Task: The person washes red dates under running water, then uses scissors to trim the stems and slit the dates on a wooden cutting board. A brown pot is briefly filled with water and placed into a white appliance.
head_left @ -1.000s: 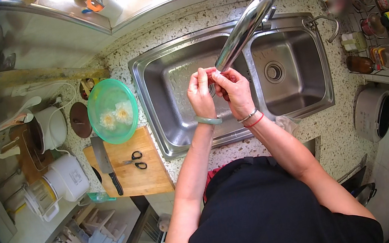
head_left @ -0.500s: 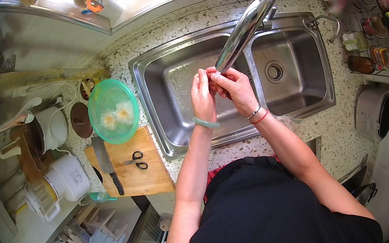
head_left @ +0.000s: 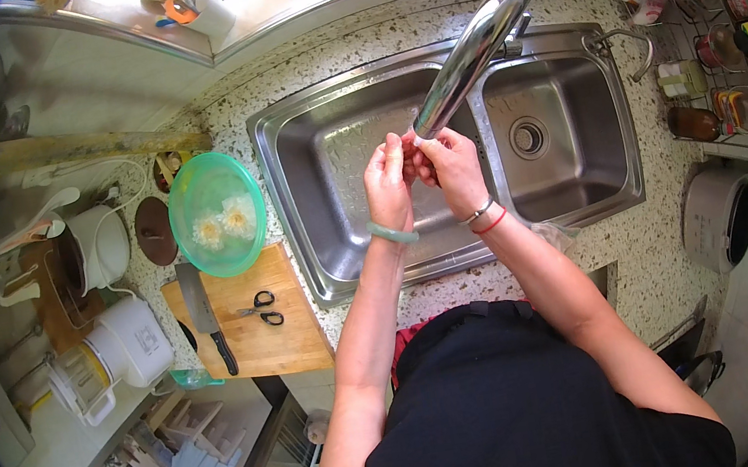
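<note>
My left hand (head_left: 388,181) and my right hand (head_left: 452,167) meet over the left basin of the steel sink (head_left: 328,182), right below the mouth of the chrome faucet (head_left: 482,48). The fingers of both hands are curled in and their tips come together; whatever lies between them, if anything, is hidden. My left wrist wears a pale green bangle (head_left: 392,234), and my right wrist a silver bracelet and a red cord (head_left: 489,222).
Left of the sink, a green bowl (head_left: 213,180) holds two pale, ruffled pieces. A wooden cutting board (head_left: 289,343) below it carries a knife (head_left: 202,309) and scissors (head_left: 264,310). A rice cooker (head_left: 716,221) and a jar rack (head_left: 710,57) stand at the right.
Both hands have shifted slightly at the fingers and wrists, staying under the faucet's mouth. The bowl, board, knife and scissors have not moved.
</note>
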{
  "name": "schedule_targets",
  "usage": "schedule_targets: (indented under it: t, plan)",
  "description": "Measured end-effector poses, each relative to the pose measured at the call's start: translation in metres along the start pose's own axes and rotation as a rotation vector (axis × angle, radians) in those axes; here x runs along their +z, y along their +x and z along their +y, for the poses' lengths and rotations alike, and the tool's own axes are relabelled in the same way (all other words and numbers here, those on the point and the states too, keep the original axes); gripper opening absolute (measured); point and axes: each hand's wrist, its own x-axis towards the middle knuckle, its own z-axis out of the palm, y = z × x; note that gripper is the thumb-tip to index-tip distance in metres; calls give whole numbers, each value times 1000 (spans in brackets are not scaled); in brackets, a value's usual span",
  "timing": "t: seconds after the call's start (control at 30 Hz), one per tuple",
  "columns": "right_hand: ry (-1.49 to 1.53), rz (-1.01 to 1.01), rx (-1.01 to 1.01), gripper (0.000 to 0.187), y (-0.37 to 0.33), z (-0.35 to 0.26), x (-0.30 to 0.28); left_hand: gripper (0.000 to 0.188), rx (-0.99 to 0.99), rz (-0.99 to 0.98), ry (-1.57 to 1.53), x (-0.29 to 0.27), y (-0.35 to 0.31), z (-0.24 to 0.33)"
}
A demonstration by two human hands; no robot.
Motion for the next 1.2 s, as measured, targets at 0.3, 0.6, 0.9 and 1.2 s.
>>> schedule_targets:
  t: [0.3, 0.6, 0.9, 1.2]
  plan:
    - [-169, -78, -104, 15, -5, 1, -3, 28, -72, 95, -102, 9, -1, 7]
    - [564, -85, 276, 31, 14, -4, -4, 21, 14, 117, -134, -9, 9, 2]
    - [518, -139, 12, 29, 33, 26, -3, 24, 46, 149, -368, -4, 8, -12]
    - [115, 30, -215, 25, 9, 9, 10, 37, -110, 3, -751, -4, 32, -36]
